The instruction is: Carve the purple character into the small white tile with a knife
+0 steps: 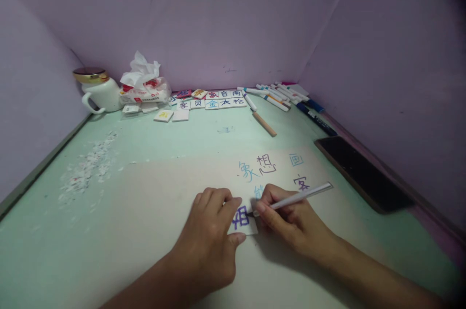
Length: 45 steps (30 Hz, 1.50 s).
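A small white square tile lies on the pale sheet, with a thick purple character on its face. The fingers and thumb of my left hand are closed on its left side, pressing it down. In my right hand, a slim white marker pen is pinched at a slant. Its dark tip touches or nearly touches the right part of the purple character. Handwritten blue and purple characters stand on the sheet just beyond my hands.
A phone lies at the right, below a row of white markers. A wooden-handled tool sits beyond the sheet. Lettered tiles, a tissue pack and a lidded white mug stand along the back. White shavings litter the left.
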{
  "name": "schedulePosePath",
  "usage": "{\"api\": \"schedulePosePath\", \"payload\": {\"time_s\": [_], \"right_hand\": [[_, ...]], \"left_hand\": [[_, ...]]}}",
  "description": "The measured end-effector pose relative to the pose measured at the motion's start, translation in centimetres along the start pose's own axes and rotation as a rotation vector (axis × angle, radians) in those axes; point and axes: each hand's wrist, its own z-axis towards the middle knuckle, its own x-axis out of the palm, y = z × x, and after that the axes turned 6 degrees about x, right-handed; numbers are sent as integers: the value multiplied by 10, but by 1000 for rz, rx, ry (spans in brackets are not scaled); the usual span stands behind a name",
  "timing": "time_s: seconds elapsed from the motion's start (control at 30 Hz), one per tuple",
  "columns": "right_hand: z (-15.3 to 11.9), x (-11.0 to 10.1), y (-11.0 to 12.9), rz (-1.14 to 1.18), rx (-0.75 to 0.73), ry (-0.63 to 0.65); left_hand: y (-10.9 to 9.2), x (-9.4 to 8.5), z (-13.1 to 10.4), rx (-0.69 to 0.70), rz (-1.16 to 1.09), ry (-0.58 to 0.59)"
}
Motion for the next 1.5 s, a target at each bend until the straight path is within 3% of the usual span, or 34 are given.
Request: {"api": "schedulePosePath", "payload": {"time_s": [0.3,0.77,1.0,1.2,1.5], "right_hand": [[-3,2,8,-106,-29,-70],[-3,2,7,8,25,-61],[-2,3,1,112,115,-68],[-3,-1,3,51,50,-68],[-5,-2,8,-45,38,17]], "left_hand": [[-3,-1,1,-2,-4,-14],[-5,2,0,-36,32,-71],[-4,-2,-3,-27,76,104],[0,-10,3,-37,74,244],[-1,-3,4,-95,10,48]]}}
